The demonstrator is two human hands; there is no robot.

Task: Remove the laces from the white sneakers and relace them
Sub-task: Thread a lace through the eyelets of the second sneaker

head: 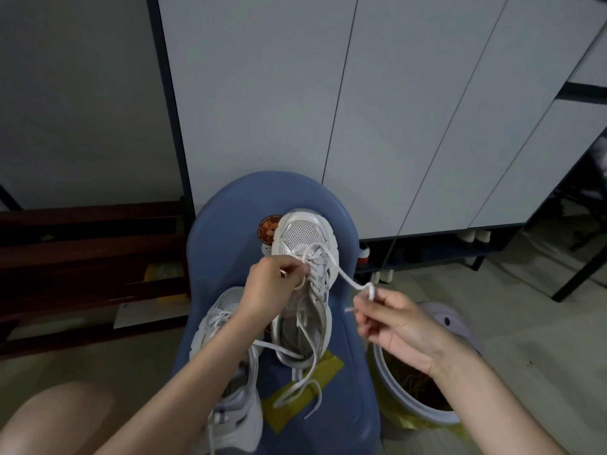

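Pinching lace [345, 277] at sneaker [303, 257] eyelets, left hand [276, 284], right hand [391, 323] gripping its end (beyond stool [230, 218] edge)

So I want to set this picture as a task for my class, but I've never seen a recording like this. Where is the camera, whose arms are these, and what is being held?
There is one picture only, taken by a wide-angle camera worn on a person's head, looking down, so the arms are that person's own. No machine is involved. Two white sneakers rest on a blue chair. The left hand pinches the lace at the eyelets of the far sneaker. The right hand has its grip on the free end of that lace, drawn out to the side. The near sneaker lies under the left forearm, still laced. Beside the chair stands a lined bin.
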